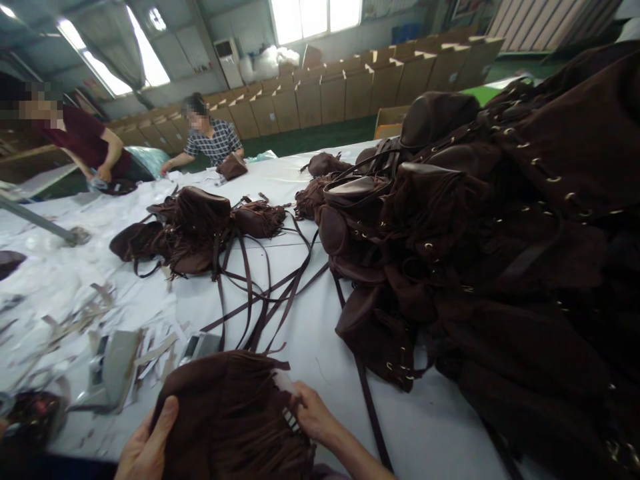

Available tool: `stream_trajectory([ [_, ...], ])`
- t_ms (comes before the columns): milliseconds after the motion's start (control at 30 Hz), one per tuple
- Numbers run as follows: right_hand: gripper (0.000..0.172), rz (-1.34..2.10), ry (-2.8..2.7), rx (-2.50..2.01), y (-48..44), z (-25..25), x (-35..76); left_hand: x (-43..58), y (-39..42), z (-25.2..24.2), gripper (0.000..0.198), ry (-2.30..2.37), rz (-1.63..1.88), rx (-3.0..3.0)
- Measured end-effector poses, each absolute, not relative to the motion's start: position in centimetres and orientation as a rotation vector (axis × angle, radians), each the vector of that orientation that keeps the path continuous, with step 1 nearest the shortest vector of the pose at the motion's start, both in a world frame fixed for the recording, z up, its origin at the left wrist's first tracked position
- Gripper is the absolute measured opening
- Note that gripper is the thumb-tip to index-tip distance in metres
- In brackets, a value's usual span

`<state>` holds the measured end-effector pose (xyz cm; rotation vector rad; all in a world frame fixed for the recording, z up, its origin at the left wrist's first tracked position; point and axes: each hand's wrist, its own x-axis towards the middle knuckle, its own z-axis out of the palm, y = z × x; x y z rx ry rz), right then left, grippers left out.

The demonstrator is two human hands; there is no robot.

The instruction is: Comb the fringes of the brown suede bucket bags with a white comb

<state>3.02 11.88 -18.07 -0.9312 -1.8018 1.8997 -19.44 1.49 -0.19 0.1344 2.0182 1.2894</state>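
Note:
A dark brown fringed bag (200, 400) is held up at the front of the table. My left hand (150, 440) grips its left side, the thumb lying on the front and the other fingers hidden behind. At the bag's right edge my right hand (313, 412) is closed on the fringed side, its fingertips partly hidden. A translucent white scrap (283, 381) shows just above those fingers, and a small white striped piece (291, 420) lies below them. Long brown straps (260, 313) stretch across the table behind the bag.
To the right rises a large pile of brown bags (450, 267); a smaller heap (195, 227) lies ahead. Paper scraps (155, 353) and grey tape dispensers (113, 370) are at left. Two people (215, 140) work across the white table (310, 360). Cardboard boxes (310, 103) line the back.

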Motion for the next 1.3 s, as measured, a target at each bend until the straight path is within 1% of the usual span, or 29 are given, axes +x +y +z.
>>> stream_trajectory([
  [100, 0.021, 1.876, -1.853, -0.961, 13.4, -17.6, 6.4, -20.4, 0.3, -1.7, 0.048, 2.217, 1.223, 0.079],
  [167, 0.022, 1.915, -1.87, -0.968, 14.4, -17.5, 8.6, -20.7, -0.5, -3.1, 0.047, 2.33, 1.15, 0.051],
  [267, 0.037, 2.007, -1.827, -1.008, 15.6, -17.0, 10.4, -20.5, -1.4, -4.5, 0.049, 2.37, 1.103, 0.085],
  [367, 0.05, 2.139, -1.737, -1.036, 16.1, -16.0, 10.9, -20.1, -2.0, -4.3, 0.048, 2.359, 1.098, 0.098],
  [500, 0.073, 2.485, -1.443, -0.953, 14.8, -13.3, 11.2, -20.2, -2.6, -3.0, 0.043, 2.354, 1.066, 0.023],
  [533, 0.077, 2.554, -1.389, -0.95, 14.1, -12.4, 11.3, -20.4, -2.7, -2.9, 0.043, 2.365, 1.059, -0.012],
  [567, 0.077, 2.573, -1.418, -0.965, 13.4, -11.6, 11.3, -20.6, -2.8, -2.8, 0.044, 2.376, 1.057, -0.046],
  [600, 0.073, 2.527, -1.548, -0.994, 12.8, -10.7, 11.3, -20.9, -2.9, -2.9, 0.045, 2.383, 1.058, -0.07],
  [667, 0.059, 2.241, -2.018, -0.997, 12.4, -9.1, 11.2, -21.4, -2.9, -2.9, 0.048, 2.399, 1.053, -0.084],
  [767, 0.046, 1.499, -2.507, -1.025, 14.8, -7.1, 11.3, -21.1, -2.8, -2.7, 0.053, 2.393, 1.037, -0.052],
  [833, 0.041, 0.954, -2.604, -1.195, 17.7, -6.4, 11.2, -20.3, -2.6, -2.3, 0.053, 2.29, 1.066, -0.001],
  [867, 0.041, 0.74, -2.62, -1.274, 19.1, -6.1, 11.0, -19.8, -2.5, -2.1, 0.053, 2.223, 1.09, 0.026],
  [900, 0.041, 0.607, -2.627, -1.326, 20.2, -6.0, 10.8, -19.3, -2.4, -2.0, 0.052, 2.176, 1.116, 0.047],
  [933, 0.042, 0.561, -2.622, -1.354, 21.0, -5.8, 10.5, -19.1, -2.4, -2.0, 0.051, 2.162, 1.14, 0.06],
  [1000, 0.041, 0.69, -2.575, -1.375, 21.5, -5.4, 10.0, -19.0, -2.5, -2.2, 0.047, 2.233, 1.185, 0.061],
  [1100, 0.04, 1.141, -2.46, -1.338, 20.3, -5.1, 9.5, -19.8, -2.9, -3.0, 0.045, 2.329, 1.199, 0.102],
  [1233, 0.047, 1.749, -2.158, -1.156, 18.0, -5.1, 9.2, -19.9, -3.0, -3.4, 0.045, 2.345, 1.145, 0.156],
  [1300, 0.052, 2.012, -1.957, -1.047, 16.7, -5.1, 8.1, -18.9, -2.0, -3.2, 0.045, 2.323, 1.176, 0.199],
])
